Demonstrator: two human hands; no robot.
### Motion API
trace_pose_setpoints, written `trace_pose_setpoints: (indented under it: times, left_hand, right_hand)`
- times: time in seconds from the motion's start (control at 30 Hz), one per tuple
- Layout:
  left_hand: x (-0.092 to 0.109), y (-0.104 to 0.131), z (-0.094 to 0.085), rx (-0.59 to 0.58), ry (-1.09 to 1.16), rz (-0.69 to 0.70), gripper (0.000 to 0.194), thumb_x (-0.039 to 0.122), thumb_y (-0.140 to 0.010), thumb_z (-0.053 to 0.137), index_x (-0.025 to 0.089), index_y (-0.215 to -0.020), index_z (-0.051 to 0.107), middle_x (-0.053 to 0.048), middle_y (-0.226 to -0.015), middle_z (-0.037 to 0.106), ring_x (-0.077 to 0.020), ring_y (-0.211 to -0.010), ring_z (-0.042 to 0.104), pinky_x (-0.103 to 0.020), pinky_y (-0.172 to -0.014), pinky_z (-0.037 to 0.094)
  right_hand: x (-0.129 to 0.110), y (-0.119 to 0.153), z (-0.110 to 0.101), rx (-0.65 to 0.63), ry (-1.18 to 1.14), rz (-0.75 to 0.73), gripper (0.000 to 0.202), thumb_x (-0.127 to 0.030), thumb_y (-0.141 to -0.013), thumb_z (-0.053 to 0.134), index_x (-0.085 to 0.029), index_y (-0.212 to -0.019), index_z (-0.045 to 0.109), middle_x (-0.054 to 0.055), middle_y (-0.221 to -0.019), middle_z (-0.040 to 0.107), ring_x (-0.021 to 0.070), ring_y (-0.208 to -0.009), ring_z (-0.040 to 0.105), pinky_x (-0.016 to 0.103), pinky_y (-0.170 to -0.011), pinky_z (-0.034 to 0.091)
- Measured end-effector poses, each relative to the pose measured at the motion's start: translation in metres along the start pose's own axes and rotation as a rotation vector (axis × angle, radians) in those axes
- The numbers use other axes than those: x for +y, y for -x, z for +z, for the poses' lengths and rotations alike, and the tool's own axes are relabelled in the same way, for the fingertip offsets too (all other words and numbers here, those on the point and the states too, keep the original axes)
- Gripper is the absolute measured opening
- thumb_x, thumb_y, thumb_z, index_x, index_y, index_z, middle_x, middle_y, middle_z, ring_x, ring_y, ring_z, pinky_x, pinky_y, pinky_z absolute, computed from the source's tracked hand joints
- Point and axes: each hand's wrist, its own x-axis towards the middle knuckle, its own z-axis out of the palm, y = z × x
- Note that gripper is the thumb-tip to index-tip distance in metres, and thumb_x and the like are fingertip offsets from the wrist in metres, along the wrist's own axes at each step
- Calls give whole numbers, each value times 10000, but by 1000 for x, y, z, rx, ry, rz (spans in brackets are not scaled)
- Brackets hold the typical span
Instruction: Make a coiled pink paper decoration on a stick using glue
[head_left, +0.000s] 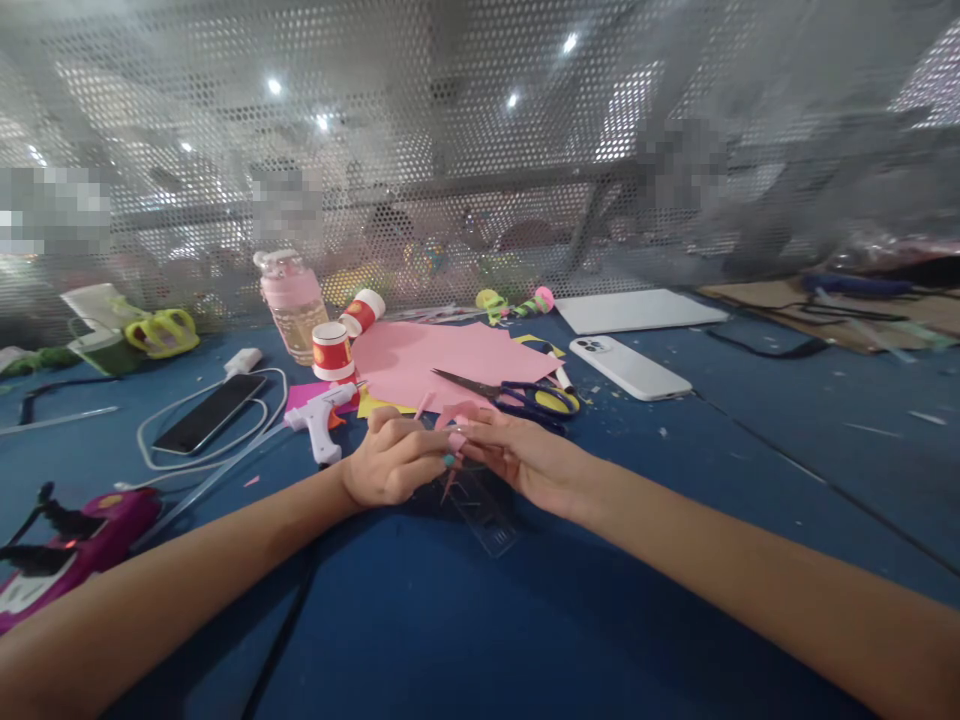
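Our forearms [247, 535] are pointing toward twelve o'clock, left hand [397, 462] and right hand [544, 462] pinching a pink paper strip [457, 411], probably for steadiness; scissors [472, 384] are lying just beyond, toward one o'clock.

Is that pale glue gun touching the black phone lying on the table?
Apart. The head view shows it: a white cable and a strip of blue table lie between the glue gun and the black phone.
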Motion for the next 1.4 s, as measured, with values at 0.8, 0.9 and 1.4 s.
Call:
trace_pose_setpoints:
  times: [0.8,0.9,1.4]
  left_hand:
    - [-6,6,6,-284,-49,-558,341,335,-910,243,175,-701,461,-47,-698,474,-178,-681,386,-340,-631,332]
    - [-7,3,6,-375,56,-600,525,529,-870,171,153,-758,519,-77,-760,518,-199,-734,416,-370,-676,350]
    - [-9,6,13,-194,333,-334,77,192,-841,490,162,-789,537,-30,-664,604,-137,-658,508,-276,-607,441]
  right_hand:
    - [-10,-4,-3,45,-117,-169,169,2,-681,610,-159,-734,622,-34,-674,667,53,-590,627,100,-573,536]
    - [-10,-3,-4,24,-97,-234,224,-24,-660,641,-180,-821,629,-36,-727,681,75,-648,644,134,-599,547]
    - [-4,1,-2,-5,19,-351,388,-79,-575,712,-178,-934,603,31,-1104,621,98,-748,646,172,-635,554]
